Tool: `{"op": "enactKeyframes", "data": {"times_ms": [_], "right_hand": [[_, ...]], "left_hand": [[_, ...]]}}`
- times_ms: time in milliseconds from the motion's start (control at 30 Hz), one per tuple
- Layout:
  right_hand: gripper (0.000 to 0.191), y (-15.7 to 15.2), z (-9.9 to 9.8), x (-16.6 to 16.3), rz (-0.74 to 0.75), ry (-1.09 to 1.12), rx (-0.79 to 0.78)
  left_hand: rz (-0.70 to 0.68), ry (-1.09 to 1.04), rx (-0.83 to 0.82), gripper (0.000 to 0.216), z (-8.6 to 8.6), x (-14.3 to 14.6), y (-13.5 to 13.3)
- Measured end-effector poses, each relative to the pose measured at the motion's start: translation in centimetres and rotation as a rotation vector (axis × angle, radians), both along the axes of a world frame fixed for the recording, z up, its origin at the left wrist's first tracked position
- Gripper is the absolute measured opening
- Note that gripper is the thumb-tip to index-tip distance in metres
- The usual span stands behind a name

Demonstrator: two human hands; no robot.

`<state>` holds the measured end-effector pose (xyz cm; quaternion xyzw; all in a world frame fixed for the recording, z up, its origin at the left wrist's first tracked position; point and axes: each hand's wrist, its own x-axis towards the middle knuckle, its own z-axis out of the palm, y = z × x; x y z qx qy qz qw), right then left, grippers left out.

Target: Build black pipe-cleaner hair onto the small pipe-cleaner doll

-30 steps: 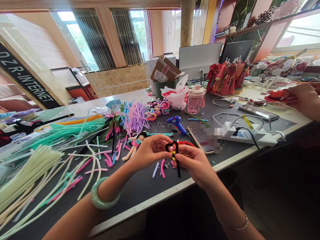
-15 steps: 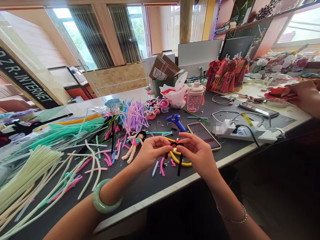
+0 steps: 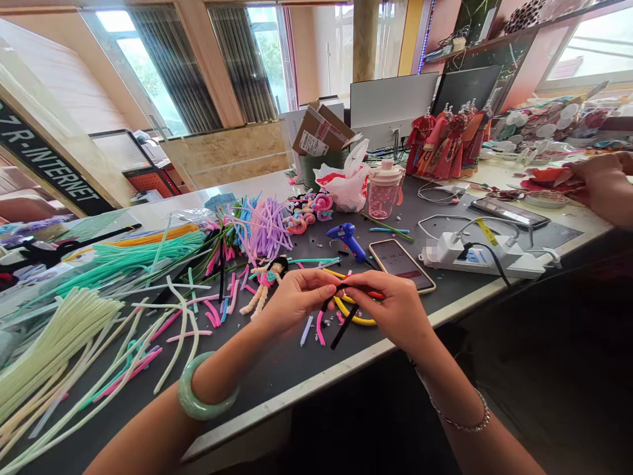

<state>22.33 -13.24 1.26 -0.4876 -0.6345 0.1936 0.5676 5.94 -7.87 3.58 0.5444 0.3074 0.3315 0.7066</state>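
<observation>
My left hand (image 3: 295, 300) and my right hand (image 3: 392, 310) meet over the near edge of the dark table (image 3: 277, 376). Both pinch a black pipe cleaner (image 3: 343, 324) between fingertips, and its loose end slants down towards me. A yellow curved pipe cleaner (image 3: 352, 315) and a red piece lie just under my right hand. Left of my left hand, a small pipe-cleaner doll (image 3: 265, 282) lies flat. A jade bangle (image 3: 202, 401) is on my left wrist.
Heaps of green, cream, pink and purple pipe cleaners (image 3: 99, 297) cover the table's left half. A blue glue gun (image 3: 348, 239), a phone (image 3: 401, 263) and a power strip (image 3: 482, 257) lie beyond my hands. Another person's hand (image 3: 601, 186) works at far right.
My hands have pulled the black pipe cleaner from an upright loop into a flatter, slanted strand. My right hand has turned over it and the phone is now uncovered.
</observation>
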Motion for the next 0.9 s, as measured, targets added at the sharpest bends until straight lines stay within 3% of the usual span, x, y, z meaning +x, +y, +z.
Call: {"op": "enactKeyframes", "data": {"times_ms": [133,400,600,900], "right_hand": [[0.011,-0.1,0.0,-0.1,-0.049,0.105,-0.038],[0.017,0.0,-0.1,-0.3,-0.039,0.337,-0.184],[0.023,0.4,-0.2,-0.4,0.061,0.479,-0.238],[0.028,0.3,-0.1,-0.6,0.083,0.501,-0.222]], "left_hand": [[0.039,0.052,0.085,0.038,0.2,0.0,-0.5],[0.221,0.222,0.562,0.021,-0.6,0.2,-1.4],[0.212,0.267,0.604,0.019,-1.2,0.2,-1.7],[0.185,0.278,0.655,0.018,-1.3,0.3,-1.9]]}}
